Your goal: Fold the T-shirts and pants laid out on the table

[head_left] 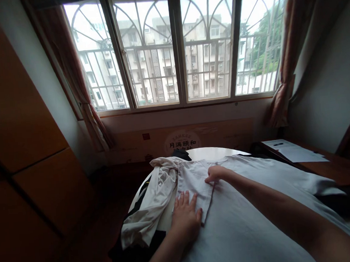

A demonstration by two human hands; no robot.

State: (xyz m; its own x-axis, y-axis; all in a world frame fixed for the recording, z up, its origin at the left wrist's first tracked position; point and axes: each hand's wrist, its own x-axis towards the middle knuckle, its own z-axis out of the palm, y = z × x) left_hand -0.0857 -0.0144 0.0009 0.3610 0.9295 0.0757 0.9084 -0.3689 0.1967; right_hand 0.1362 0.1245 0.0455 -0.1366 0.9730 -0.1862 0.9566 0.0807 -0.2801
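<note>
Two bare hands are at work on one white T-shirt (246, 206), which lies spread across the round white bench (229, 151), its one visible folded-in sleeve (193, 179) lying over the body. Here's the left hand (185, 220), palm down on the lower part of that sleeve, fingers spread a little apart and pointing away from the wearer, thumb out to the right. And the right hand (216, 173), its forearm slanting in from the lower right, sits at the sleeve's right edge, knuckles up and fingers curled, one fingertip down on the cloth; whether it's pinching, I can't tell. Just beside the sleeve, on the left, there's one cream garment (146, 216), rumpled, with black cloth (157, 240) partly under it, number of pieces unclear. Over to the right, white papers (299, 153) lie on a brown desk (342, 167), and two tied curtains frame the window.
</note>
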